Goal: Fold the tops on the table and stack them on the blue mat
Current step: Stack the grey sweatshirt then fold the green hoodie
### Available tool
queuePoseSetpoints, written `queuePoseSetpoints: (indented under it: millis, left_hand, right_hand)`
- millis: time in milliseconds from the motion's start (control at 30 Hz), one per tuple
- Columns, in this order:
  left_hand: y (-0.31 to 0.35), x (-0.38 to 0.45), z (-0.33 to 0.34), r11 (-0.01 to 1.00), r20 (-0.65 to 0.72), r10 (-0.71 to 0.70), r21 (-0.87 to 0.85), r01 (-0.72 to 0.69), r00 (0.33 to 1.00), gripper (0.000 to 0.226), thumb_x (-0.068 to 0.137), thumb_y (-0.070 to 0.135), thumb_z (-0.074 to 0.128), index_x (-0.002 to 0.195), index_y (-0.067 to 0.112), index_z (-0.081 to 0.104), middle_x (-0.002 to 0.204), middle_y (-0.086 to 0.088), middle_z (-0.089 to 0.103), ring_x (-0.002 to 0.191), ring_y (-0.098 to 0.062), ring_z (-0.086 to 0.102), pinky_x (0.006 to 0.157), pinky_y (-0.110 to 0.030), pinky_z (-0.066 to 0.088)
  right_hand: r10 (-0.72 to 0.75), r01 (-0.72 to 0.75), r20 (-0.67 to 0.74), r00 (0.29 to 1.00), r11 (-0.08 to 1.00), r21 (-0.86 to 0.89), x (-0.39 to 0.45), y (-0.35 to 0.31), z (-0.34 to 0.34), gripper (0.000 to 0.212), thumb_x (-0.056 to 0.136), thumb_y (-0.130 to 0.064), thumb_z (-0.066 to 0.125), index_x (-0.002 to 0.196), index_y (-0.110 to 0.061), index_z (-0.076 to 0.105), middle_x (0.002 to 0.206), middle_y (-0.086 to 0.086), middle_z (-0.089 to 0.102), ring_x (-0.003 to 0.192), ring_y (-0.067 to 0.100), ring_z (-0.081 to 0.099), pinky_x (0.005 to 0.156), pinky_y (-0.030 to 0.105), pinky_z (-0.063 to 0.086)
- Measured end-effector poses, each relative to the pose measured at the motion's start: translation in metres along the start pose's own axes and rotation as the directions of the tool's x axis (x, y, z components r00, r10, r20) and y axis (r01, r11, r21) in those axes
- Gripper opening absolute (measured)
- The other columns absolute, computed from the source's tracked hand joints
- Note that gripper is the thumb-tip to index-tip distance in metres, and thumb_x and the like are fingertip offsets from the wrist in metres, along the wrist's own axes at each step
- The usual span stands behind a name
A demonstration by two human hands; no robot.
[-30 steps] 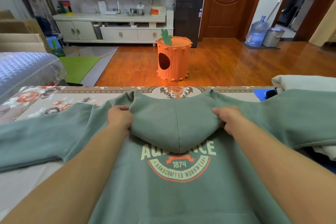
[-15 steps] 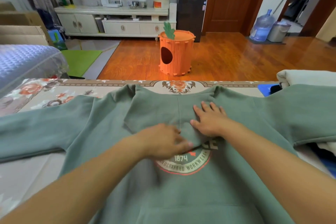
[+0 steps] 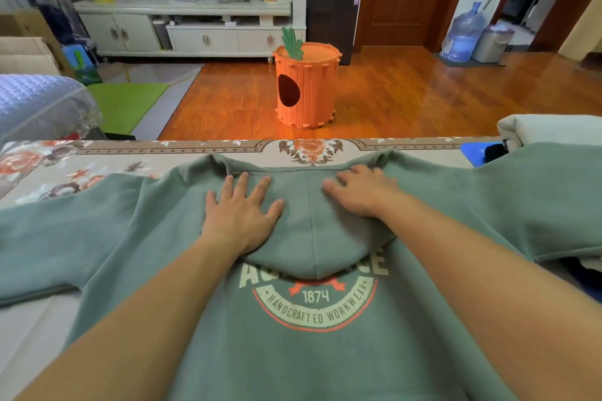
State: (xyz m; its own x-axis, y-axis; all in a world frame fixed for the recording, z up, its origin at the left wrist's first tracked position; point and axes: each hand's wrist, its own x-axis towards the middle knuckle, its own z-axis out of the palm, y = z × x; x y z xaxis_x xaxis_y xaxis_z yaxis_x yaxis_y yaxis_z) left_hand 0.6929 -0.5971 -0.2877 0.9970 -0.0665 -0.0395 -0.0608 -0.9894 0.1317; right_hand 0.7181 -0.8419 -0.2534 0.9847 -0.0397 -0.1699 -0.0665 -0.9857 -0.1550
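Fingers of both hands lie straight and spread, holding nothing: the left hand and the right hand press flat on the hood of a sage-green hoodie, one on each side of the hood's centre seam. That hood is turned down over the chest, its tip covering part of the printed badge. Spread across the floral-covered table, the hoodie has its left sleeve reaching out one way and its right sleeve the other, towards the blue mat at the far right, which is mostly hidden. A folded cream garment sits beside that mat. Thick fleece like this should be soft, limp and fairly heavy, unlikely to slip but prone to bunching. Good places to take hold are probably the shoulder seam and cuff of a sleeve.
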Motion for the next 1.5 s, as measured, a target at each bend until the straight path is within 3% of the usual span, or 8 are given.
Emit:
queuePoseSetpoints:
  millis: [100, 267, 433, 633, 967, 1100, 1200, 1500]
  left_hand:
    - [-0.002, 0.001, 0.004, 1.000, -0.001, 0.002, 0.005, -0.002, 1.000, 0.077, 0.090, 0.079, 0.011, 0.159, 0.046, 0.007, 0.170, -0.001, 0.005, 0.157, -0.026, 0.000, 0.123, -0.058, 0.004]
    - [-0.002, -0.001, 0.001, 1.000, -0.005, 0.012, -0.002, -0.012, 1.000, 0.074, 0.092, 0.077, 0.010, 0.159, 0.045, 0.007, 0.170, -0.001, 0.007, 0.156, -0.026, 0.001, 0.124, -0.056, 0.005]
    - [-0.006, -0.013, -0.002, 0.977, -0.202, -0.179, -0.154, 0.149, 0.963, 0.051, 0.104, 0.051, 0.027, 0.151, 0.035, 0.040, 0.160, -0.016, 0.029, 0.144, -0.037, 0.026, 0.118, -0.051, 0.025]
    - [-0.022, -0.028, -0.028, 0.868, -0.075, -0.391, -0.363, 0.341, 0.917, 0.037, 0.107, 0.037, 0.027, 0.124, 0.011, 0.047, 0.130, -0.025, 0.056, 0.120, -0.046, 0.054, 0.099, -0.051, 0.042]
    - [-0.034, -0.053, -0.042, 0.965, 0.067, -0.261, 0.018, 0.261, 0.963, 0.039, 0.097, 0.020, 0.043, 0.135, 0.014, 0.037, 0.133, -0.019, 0.056, 0.122, -0.039, 0.054, 0.094, -0.044, 0.045]
    - [-0.002, -0.030, -0.044, 0.982, -0.339, 0.105, 0.185, -0.043, 0.935, 0.056, 0.088, 0.022, 0.050, 0.143, 0.012, 0.046, 0.145, -0.020, 0.044, 0.133, -0.041, 0.040, 0.107, -0.051, 0.038]
    - [0.009, 0.009, -0.048, 0.957, -0.245, 0.235, 0.227, -0.180, 0.941, 0.061, 0.102, 0.046, 0.027, 0.159, 0.025, 0.026, 0.167, -0.013, 0.020, 0.155, -0.034, 0.010, 0.125, -0.051, 0.009]
    - [-0.073, 0.015, -0.011, 0.969, 0.101, -0.212, -0.106, 0.222, 0.972, 0.080, 0.095, 0.074, 0.012, 0.162, 0.032, 0.001, 0.170, -0.003, -0.009, 0.156, -0.023, -0.011, 0.126, -0.048, -0.004]
  right_hand:
    - [0.008, -0.029, -0.263, 0.965, 0.997, -0.074, 0.004, 0.008, 0.016, 0.067, 0.099, -0.060, 0.016, 0.153, -0.025, 0.033, 0.161, 0.012, 0.025, 0.147, 0.036, 0.020, 0.119, 0.053, 0.016]
    - [0.060, -0.059, -0.015, 0.998, 0.996, 0.060, 0.017, 0.021, 0.019, 0.076, 0.097, -0.068, 0.013, 0.161, -0.026, 0.010, 0.168, 0.007, -0.001, 0.155, 0.031, 0.002, 0.123, 0.049, 0.002]
    - [0.138, -0.105, -0.518, 0.844, 0.990, 0.092, -0.012, 0.016, 0.028, 0.045, 0.096, -0.038, 0.037, 0.121, -0.007, 0.057, 0.131, 0.016, 0.053, 0.115, 0.036, 0.050, 0.093, 0.047, 0.042]
    - [0.346, -0.303, -0.278, 0.896, 0.934, 0.187, -0.040, 0.022, 0.007, 0.047, 0.105, -0.046, 0.030, 0.129, -0.008, 0.046, 0.130, 0.022, 0.054, 0.119, 0.043, 0.052, 0.090, 0.047, 0.043]
    - [0.220, -0.225, -0.116, 0.969, 0.974, -0.035, -0.081, 0.032, -0.002, 0.029, 0.097, -0.020, 0.045, 0.124, -0.013, 0.040, 0.129, 0.017, 0.052, 0.119, 0.040, 0.053, 0.085, 0.044, 0.043]
    - [0.017, -0.122, -0.417, 0.909, 0.966, -0.227, -0.047, 0.013, -0.007, 0.057, 0.089, -0.016, 0.045, 0.145, -0.010, 0.035, 0.151, 0.017, 0.031, 0.137, 0.039, 0.030, 0.111, 0.049, 0.033]
    - [-0.069, -0.045, -0.399, 0.914, 0.962, -0.268, -0.016, 0.012, -0.008, 0.059, 0.097, -0.027, 0.036, 0.154, -0.018, 0.026, 0.167, 0.010, 0.007, 0.152, 0.037, -0.002, 0.122, 0.052, -0.001]
    - [0.275, -0.269, -0.043, 0.961, 0.958, 0.102, -0.008, 0.047, 0.018, 0.080, 0.096, -0.068, 0.016, 0.161, -0.024, 0.004, 0.168, 0.002, -0.009, 0.154, 0.030, -0.007, 0.123, 0.053, -0.004]
